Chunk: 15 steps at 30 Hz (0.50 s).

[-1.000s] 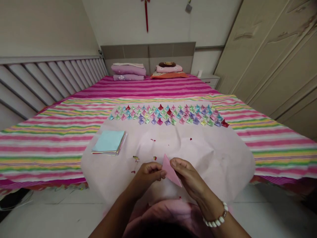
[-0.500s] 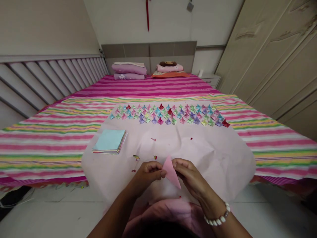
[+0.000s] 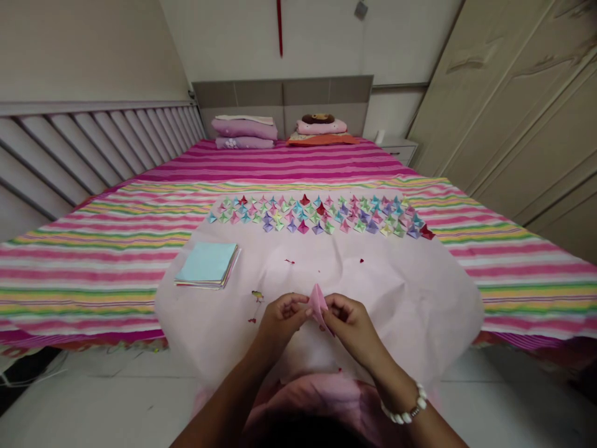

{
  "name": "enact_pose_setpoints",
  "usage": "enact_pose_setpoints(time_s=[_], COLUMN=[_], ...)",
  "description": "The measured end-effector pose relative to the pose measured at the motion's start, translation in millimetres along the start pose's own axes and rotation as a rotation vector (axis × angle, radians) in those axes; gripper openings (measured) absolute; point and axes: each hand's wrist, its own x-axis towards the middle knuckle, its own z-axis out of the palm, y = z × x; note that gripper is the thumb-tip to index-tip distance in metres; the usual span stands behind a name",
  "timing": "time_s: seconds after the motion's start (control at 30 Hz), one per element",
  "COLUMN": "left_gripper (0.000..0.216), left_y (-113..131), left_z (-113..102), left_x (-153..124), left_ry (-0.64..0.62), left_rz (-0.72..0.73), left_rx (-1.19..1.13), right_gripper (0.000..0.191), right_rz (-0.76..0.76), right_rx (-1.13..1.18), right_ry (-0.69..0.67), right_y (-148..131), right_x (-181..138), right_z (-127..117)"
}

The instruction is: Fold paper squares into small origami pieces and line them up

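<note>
A small piece of pink origami paper [image 3: 318, 303], folded with its point upward, is held between both hands above the pale pink cloth [image 3: 410, 311]. My left hand [image 3: 284, 316] pinches its left side between thumb and fingers. On the other side, my right hand [image 3: 351, 320] grips the right edge, the thumb toward me. Part of the paper is hidden behind the fingers. Left of the hands lies a stack of square paper [image 3: 208, 264], light blue on top. Several rows of folded paper pieces [image 3: 302, 227] in many colours stand farther back on the cloth.
The cloth lies over a bed with a striped sheet [image 3: 522, 267]. Folded bedding [image 3: 245, 129] and a pink pile [image 3: 321, 127] rest by the headboard [image 3: 326, 93]. A slatted rail [image 3: 116, 140] runs along the left, a cabinet [image 3: 508, 118] along the right.
The pink paper has gone from a flat triangle to a narrower, partly opened folded shape. My right thumb has moved onto its near face. Both hands remain in nearly the same place.
</note>
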Motion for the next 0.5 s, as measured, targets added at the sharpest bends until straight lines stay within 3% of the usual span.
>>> enact_pose_setpoints(time_s=[0.1,0.2,0.37,0.5], left_gripper=[0.039,0.034,0.017,0.019], left_y=[1,11,22,19], left_z=[9,17,24,24], left_x=[-4,-12,-19,-15], left_ry=[0.056,0.007,0.023,0.061], left_rz=[0.042,0.090,0.190,0.241], left_rx=[0.018,0.070,0.323,0.468], right_gripper=[0.015,0.016,0.015,0.016], right_rz=[-0.147,-0.290,-0.405,-0.474], right_rx=[-0.239,-0.402,-0.487,-0.560], right_ry=[0.134,0.192,0.225,0.238], right_y=[4,6,7,10], right_x=[0,-2,-5,-5], right_z=[5,8,14,17])
